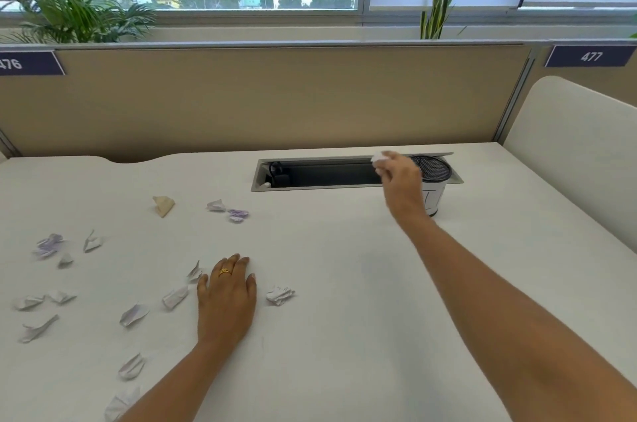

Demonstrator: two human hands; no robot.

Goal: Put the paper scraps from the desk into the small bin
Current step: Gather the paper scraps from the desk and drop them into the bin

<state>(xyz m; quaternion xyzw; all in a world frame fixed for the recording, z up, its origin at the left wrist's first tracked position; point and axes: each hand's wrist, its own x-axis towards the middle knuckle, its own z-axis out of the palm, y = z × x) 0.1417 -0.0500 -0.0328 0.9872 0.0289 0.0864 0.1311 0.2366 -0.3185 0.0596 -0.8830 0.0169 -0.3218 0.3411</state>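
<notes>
Several crumpled paper scraps lie on the left half of the white desk (344, 335), among them a beige scrap (163, 205), a purple-marked scrap (238, 214) and a white scrap (280, 295). A small bin (435, 180) with a black mesh insert stands at the back right. My right hand (400, 176) is stretched out just left of the bin's rim and pinches a white paper scrap (378, 157) in its fingertips. My left hand (227, 294) rests flat on the desk with fingers straight, touching a small scrap (194, 272) at its fingertips.
A recessed cable tray (320, 173) is open in the desk behind the scraps, right beside the bin. A beige partition (262, 97) closes the back, and a white side panel (572, 152) rises on the right. Plants stand behind the partition.
</notes>
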